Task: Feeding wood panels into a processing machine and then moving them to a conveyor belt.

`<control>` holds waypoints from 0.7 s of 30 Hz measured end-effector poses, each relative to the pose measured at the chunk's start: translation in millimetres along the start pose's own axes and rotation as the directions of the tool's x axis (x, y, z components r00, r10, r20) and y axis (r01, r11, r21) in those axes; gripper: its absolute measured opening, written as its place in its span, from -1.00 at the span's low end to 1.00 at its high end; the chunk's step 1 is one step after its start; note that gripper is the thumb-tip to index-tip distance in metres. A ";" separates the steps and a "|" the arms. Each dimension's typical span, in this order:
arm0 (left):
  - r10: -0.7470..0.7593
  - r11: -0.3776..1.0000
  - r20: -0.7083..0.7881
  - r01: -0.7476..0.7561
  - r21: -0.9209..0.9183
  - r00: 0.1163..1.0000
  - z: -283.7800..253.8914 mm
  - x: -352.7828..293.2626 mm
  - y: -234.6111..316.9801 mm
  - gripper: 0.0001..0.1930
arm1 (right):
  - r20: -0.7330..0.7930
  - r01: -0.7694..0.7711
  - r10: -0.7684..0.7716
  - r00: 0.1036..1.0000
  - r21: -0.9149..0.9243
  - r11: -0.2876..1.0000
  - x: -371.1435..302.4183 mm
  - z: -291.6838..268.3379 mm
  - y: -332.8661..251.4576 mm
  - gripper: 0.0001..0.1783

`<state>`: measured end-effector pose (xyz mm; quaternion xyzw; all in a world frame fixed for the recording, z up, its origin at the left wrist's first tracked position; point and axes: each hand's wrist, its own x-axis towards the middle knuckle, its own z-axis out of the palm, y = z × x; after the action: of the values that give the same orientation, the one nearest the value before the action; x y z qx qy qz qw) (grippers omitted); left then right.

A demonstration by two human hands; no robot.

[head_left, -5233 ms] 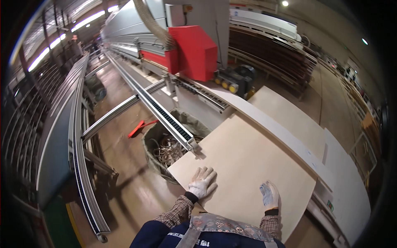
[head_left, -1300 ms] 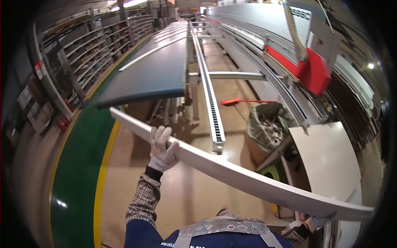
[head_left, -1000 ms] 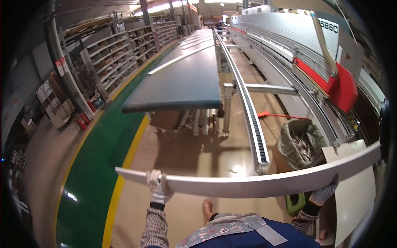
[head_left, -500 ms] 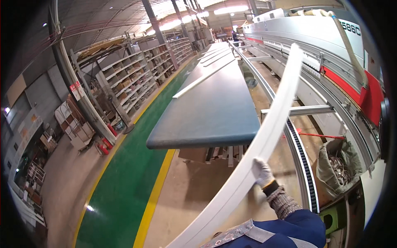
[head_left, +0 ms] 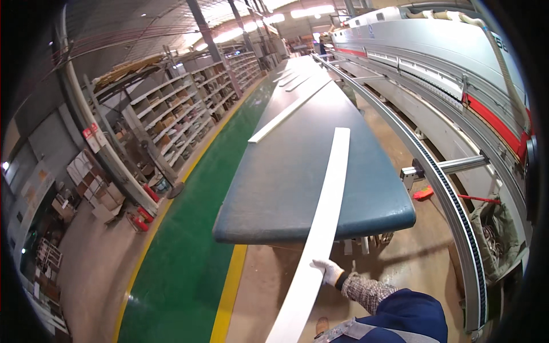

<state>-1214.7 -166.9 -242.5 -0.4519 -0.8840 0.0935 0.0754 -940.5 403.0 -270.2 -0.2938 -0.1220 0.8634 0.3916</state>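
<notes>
A long white board (head_left: 321, 234) runs from the lower edge out over the end of the blue-grey conveyor belt (head_left: 286, 188). Its far end is above the belt or resting on it; I cannot tell which. My right hand (head_left: 329, 271), in a whitish glove, is closed on the board's right edge, just short of the belt's near end, with the thumb on top. My left hand is out of sight, as is the near end of the board. Farther along the belt lies another narrow white strip (head_left: 291, 110), set at a slant.
More white strips (head_left: 303, 80) lie farther along the belt. To the right run a metal rail (head_left: 426, 146) and a long white-and-red machine (head_left: 423, 46). A red-headed broom (head_left: 423, 194) and a sack of scraps (head_left: 494, 234) are beside the rail. Shelves (head_left: 171, 114) line the left.
The board has swung left and down, from over the rail to over the belt's near end. My right hand has moved left and slightly lower with it, still gripping its edge.
</notes>
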 end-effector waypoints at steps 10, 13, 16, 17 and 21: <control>0.246 0.896 0.035 -0.214 -0.390 0.969 -64.2 378.9 167.2 0.21 | -0.005 0.030 -0.033 0.999 -0.314 0.949 36.8 -13.5 -66.9 -0.72; 0.211 0.942 0.041 -0.192 -0.276 0.977 -62.2 482.3 249.1 0.50 | -0.102 0.030 -0.055 0.993 -0.228 0.973 -14.5 -90.5 -33.3 -0.68; 0.233 0.939 0.062 -0.208 -0.275 0.970 -102.3 543.9 343.0 0.37 | -0.367 0.134 -0.118 0.923 0.018 0.991 -123.1 -154.7 2.2 -0.62; 0.231 0.935 0.136 -0.181 -0.305 0.963 -114.2 555.8 369.3 0.37 | -0.281 0.270 -0.224 0.933 0.136 0.953 -160.5 -196.2 22.4 -0.61; 0.294 0.909 -0.140 -0.322 -0.263 0.945 -113.1 541.8 460.6 0.21 | -0.744 0.341 -0.232 0.626 -0.006 0.940 -273.6 -220.0 54.6 -0.63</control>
<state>-1143.0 549.0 -213.7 -0.5960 -0.8009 -0.0449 0.0376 -698.4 157.8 -357.1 -0.5651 0.0595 0.6043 0.5585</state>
